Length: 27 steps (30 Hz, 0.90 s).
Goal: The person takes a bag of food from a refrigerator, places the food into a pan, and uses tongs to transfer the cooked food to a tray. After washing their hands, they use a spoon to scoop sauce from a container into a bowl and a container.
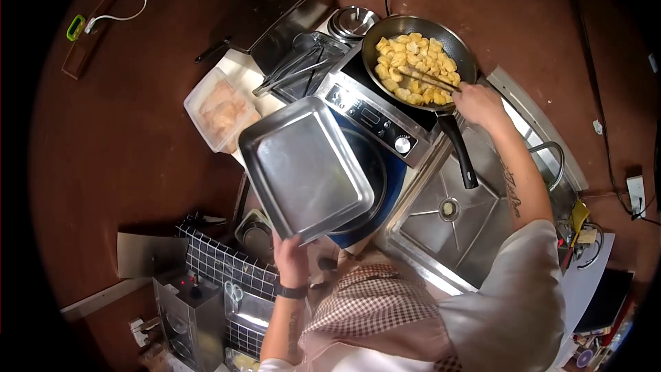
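My left hand (292,262) grips the near edge of a rectangular metal tray (306,169), fingers closed on its rim. The tray is bare inside and held tilted in front of the induction cooker (372,118). My right hand (480,105) is closed around a pair of chopsticks (430,79), their tips among the yellow chunks of food (406,55). These chunks lie in a black frying pan (463,45) on the cooker. The pan's handle (463,151) points toward me, below my right hand, and is not held.
Left of the tray stands a plastic container (195,114) of pale raw meat (222,111). A metal sink (434,234) with a faucet (556,162) lies on the right. Round metal lids or bowls (354,22) sit behind the cooker. A wire rack (231,262) with scissors (234,292) stands lower left.
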Each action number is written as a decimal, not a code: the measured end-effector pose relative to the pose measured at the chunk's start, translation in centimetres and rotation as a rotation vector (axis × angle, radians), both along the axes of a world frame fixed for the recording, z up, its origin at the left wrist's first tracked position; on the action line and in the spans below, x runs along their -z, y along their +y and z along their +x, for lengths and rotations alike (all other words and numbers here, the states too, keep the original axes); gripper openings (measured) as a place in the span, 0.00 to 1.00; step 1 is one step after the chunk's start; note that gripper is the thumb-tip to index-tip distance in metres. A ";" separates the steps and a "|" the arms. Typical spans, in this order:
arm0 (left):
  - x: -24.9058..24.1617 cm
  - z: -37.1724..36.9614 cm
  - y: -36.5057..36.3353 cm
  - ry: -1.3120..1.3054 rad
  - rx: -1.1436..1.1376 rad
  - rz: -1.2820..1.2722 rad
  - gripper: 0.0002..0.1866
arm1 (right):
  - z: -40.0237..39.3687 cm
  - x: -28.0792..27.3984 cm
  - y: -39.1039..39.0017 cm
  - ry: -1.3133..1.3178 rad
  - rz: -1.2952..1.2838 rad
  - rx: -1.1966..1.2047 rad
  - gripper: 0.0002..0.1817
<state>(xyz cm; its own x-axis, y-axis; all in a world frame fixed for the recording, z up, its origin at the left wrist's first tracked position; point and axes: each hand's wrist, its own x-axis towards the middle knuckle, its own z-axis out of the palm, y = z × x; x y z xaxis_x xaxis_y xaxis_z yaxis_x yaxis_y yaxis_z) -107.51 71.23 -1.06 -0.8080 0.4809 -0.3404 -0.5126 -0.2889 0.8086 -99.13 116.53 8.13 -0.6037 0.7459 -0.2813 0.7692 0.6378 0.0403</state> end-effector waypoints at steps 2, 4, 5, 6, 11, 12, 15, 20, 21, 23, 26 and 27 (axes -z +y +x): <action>0.0 -0.4 2.1 -0.011 0.047 -0.034 0.27 | -0.9 1.4 1.0 -0.004 -0.014 -0.040 0.21; 0.8 -0.7 3.5 -0.036 0.094 -0.027 0.26 | -1.1 1.8 1.6 0.003 -0.020 -0.069 0.20; 0.9 -0.6 3.9 -0.040 0.117 -0.051 0.26 | -0.7 1.5 1.7 0.012 -0.020 -0.075 0.19; 1.1 -0.8 4.7 -0.039 0.140 -0.070 0.25 | -0.7 1.1 2.0 0.024 -0.015 -0.083 0.19; 1.8 -1.2 6.6 -0.033 0.208 -0.118 0.23 | 1.7 -3.5 0.0 0.160 -0.077 -0.084 0.13; 1.7 -1.2 6.8 -0.036 0.208 -0.121 0.23 | 2.0 -4.6 -1.1 0.166 -0.108 -0.118 0.13; 1.7 -1.1 7.9 -0.048 0.216 -0.120 0.23 | 3.1 -5.3 -3.4 0.207 -0.148 -0.262 0.15; 2.0 -1.0 8.4 -0.057 0.219 -0.105 0.24 | 2.1 -3.8 -0.6 0.190 0.055 -0.227 0.18; 2.0 -0.9 8.4 -0.069 0.219 -0.102 0.25 | 1.9 -2.0 0.9 0.246 0.238 -0.294 0.12; 1.9 -0.9 8.5 -0.088 0.220 -0.097 0.26 | 1.4 1.4 4.2 0.255 0.279 -0.331 0.11; 2.1 -0.7 8.6 -0.081 0.223 -0.100 0.27 | 0.1 5.1 7.3 0.227 0.300 -0.369 0.09; 1.9 -0.7 8.7 -0.091 0.217 -0.098 0.26 | -0.3 5.1 7.3 0.209 0.300 -0.378 0.09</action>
